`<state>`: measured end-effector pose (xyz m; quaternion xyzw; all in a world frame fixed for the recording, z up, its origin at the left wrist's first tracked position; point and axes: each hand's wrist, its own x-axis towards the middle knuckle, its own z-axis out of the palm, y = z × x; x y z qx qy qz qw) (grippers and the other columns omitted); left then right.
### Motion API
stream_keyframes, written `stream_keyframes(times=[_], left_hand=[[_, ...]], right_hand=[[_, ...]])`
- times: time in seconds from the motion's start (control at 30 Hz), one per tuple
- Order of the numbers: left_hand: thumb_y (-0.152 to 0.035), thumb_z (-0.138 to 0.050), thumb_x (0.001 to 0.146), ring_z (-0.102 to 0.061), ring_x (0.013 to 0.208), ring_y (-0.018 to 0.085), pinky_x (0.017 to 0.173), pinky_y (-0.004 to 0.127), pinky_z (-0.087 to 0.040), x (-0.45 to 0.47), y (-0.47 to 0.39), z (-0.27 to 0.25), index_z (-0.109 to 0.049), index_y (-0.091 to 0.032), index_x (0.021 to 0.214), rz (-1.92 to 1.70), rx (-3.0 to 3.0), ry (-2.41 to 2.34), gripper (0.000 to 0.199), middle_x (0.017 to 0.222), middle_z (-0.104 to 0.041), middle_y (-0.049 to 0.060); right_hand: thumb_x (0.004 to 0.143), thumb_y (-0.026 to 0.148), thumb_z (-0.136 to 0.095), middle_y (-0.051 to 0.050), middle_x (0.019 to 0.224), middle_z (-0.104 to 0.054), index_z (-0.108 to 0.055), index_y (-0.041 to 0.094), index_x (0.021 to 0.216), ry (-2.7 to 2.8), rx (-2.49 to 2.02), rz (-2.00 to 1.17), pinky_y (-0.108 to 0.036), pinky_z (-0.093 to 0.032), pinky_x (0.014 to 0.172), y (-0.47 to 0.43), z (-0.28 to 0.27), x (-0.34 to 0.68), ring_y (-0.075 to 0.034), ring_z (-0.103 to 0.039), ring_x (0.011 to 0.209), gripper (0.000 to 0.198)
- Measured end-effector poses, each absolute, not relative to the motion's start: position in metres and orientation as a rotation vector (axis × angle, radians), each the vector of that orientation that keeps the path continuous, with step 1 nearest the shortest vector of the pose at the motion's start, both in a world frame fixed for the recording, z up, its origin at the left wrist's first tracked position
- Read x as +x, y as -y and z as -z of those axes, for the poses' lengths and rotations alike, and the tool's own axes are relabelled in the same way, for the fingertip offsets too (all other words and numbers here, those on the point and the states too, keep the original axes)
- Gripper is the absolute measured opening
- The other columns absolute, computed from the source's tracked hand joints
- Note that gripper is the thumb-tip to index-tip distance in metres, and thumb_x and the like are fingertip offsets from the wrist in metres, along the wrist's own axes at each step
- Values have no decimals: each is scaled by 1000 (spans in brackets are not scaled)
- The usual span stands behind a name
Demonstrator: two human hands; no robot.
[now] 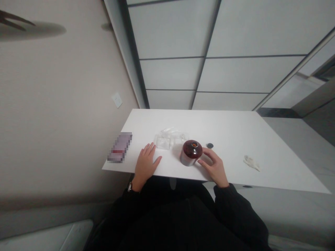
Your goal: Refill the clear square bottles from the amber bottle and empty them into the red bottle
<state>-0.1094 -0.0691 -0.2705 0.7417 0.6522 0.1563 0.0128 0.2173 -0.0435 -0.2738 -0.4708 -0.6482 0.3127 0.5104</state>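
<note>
A squat, dark red-brown bottle [192, 150] with an uncapped round neck stands upright on the white table [225, 129]; its lower part is wrapped in a pale label. My right hand [214, 167] is at the bottle's right side, thumb and fingers apart and curved towards it, with the tips at or very near its wall. My left hand [146, 162] lies flat on the table with spread fingers. Its fingertips are close to a clear plastic container [163, 142]. Beyond the bottle are more clear pieces, hard to make out. A small dark round cap [209, 145] lies behind my right hand.
A blurred-out pinkish flat item [120, 147] lies at the table's left end. Towards the right lies a crumpled whitish glove-like thing [252, 163]. A wall with a socket [117, 100] bounds the left side, and pale panels [170, 73] rise behind the table.
</note>
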Motion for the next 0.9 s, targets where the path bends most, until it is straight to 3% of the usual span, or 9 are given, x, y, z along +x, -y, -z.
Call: stream_keyframes(times=[0.63,0.9], left_hand=[[-41,-56,105,-47,154,40,126,61,-41,-110,69,273,-62,-16,148,-556,2376,-2019,50,163,-54,18],[-41,-56,105,-47,154,40,124,64,-42,-111,68,274,-64,-20,147,-601,2369,-1997,48,163,-54,17]], right_hand=[[87,54,-80,-10,118,-79,-76,25,111,1569,-1174,-767,-52,-59,102,45,276,219,-31,-73,113,38],[84,56,-84,-10,120,-80,-76,24,116,1606,-1168,-768,-52,-60,102,45,272,217,-31,-74,112,46]])
